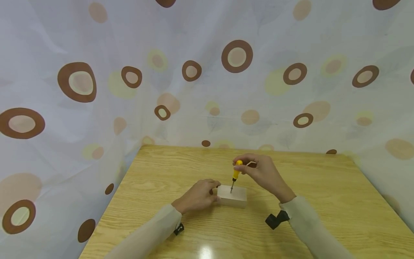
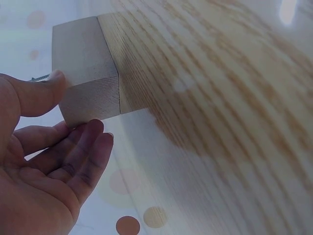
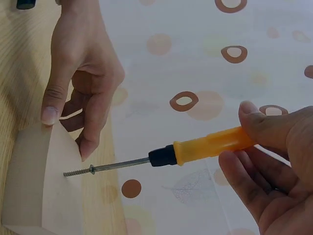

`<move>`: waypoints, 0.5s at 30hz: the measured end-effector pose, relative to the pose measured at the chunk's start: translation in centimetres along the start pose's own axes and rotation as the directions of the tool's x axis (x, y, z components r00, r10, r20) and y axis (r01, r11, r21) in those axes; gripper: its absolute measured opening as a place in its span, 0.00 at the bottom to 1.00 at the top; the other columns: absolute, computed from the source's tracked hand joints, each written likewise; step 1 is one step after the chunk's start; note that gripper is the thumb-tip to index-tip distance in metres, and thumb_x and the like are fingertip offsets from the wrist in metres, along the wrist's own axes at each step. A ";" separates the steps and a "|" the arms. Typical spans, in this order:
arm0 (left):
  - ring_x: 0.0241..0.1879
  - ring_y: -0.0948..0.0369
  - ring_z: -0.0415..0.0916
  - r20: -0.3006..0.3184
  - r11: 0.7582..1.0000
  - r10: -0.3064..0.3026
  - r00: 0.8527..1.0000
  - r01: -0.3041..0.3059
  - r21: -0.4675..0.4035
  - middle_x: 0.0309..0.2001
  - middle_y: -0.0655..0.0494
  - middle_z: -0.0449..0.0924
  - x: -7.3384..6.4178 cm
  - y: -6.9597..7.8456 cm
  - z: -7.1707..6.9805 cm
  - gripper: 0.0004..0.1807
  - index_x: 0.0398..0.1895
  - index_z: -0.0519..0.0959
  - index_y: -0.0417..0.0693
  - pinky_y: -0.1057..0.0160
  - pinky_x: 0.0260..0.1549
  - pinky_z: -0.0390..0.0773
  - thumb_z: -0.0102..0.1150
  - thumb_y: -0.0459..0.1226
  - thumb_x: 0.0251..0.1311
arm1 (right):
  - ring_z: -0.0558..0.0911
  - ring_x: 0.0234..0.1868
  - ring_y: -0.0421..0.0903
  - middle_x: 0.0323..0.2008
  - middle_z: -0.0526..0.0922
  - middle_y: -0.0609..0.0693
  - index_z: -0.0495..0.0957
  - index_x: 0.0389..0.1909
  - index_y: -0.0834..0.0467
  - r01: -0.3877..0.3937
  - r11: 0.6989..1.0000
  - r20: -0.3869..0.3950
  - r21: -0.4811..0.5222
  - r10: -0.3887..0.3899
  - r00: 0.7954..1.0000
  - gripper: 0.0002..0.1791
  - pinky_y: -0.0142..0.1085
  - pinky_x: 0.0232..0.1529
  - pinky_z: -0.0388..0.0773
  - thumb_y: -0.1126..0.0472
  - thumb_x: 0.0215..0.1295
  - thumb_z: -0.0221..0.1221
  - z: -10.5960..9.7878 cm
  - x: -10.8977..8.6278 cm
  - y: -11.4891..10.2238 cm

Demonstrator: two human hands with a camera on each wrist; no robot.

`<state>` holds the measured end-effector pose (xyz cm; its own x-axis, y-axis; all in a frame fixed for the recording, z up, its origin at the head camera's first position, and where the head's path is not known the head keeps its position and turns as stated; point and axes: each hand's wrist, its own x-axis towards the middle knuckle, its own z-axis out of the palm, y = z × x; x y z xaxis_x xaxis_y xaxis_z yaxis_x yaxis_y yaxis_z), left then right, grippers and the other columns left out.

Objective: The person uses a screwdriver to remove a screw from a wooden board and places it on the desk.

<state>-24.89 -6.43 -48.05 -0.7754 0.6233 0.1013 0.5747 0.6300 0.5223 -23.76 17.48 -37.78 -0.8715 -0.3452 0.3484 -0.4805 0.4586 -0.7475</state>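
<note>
A pale wooden block [image 1: 237, 196] lies on the table. My left hand [image 1: 200, 195] grips its left end, thumb on the near side and fingers at the far side; the left wrist view shows the thumb pressed on the block [image 2: 85, 54]. A screw [image 3: 77, 172] stands in the block's top face, part of its thread exposed. My right hand [image 1: 260, 172] pinches the yellow handle of a screwdriver [image 3: 205, 147] between thumb and fingers. The screwdriver stands slightly tilted above the block, its shaft tip at the screw's head.
The wood-grained table [image 1: 155, 169] reaches back to a white curtain [image 1: 207, 90] with brown and beige circles, which also hangs at both sides. Black camera mounts [image 1: 274, 220] sit at the wrists, below the sleeves.
</note>
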 end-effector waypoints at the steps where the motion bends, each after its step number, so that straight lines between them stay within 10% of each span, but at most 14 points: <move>1: 0.35 0.71 0.74 -0.002 1.000 0.001 1.000 -0.001 -0.001 0.56 0.57 0.76 0.0 0.0 0.0 0.25 0.60 0.74 0.46 0.71 0.34 0.75 0.62 0.43 0.61 | 0.83 0.34 0.45 0.40 0.84 0.44 0.82 0.45 0.46 -0.021 1.000 -0.012 0.003 0.021 1.000 0.10 0.43 0.37 0.79 0.55 0.62 0.63 0.1 0.0 0.0; 9: 0.37 0.71 0.75 0.004 1.000 0.000 1.000 0.000 0.003 0.56 0.57 0.76 0.0 0.1 0.0 0.25 0.60 0.74 0.46 0.71 0.35 0.75 0.62 0.43 0.61 | 0.82 0.35 0.37 0.35 0.84 0.38 0.81 0.43 0.43 -0.054 0.998 -0.133 -0.029 0.049 0.990 0.14 0.36 0.36 0.78 0.45 0.56 0.66 0.6 -0.5 0.4; 15: 0.37 0.70 0.75 0.009 1.000 -0.010 1.000 0.010 0.002 0.57 0.56 0.76 0.0 0.2 -0.1 0.25 0.61 0.73 0.45 0.70 0.35 0.75 0.62 0.44 0.61 | 0.81 0.39 0.39 0.42 0.83 0.40 0.82 0.44 0.40 0.046 0.999 0.005 -0.003 -0.046 0.999 0.10 0.38 0.39 0.78 0.52 0.62 0.62 -0.1 -0.3 0.3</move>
<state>-24.81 -6.41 -47.86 -0.7791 0.6207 0.0887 0.5672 0.6374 0.5215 -23.67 17.76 -38.08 -0.8478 -0.3698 0.3801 -0.5207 0.4449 -0.7286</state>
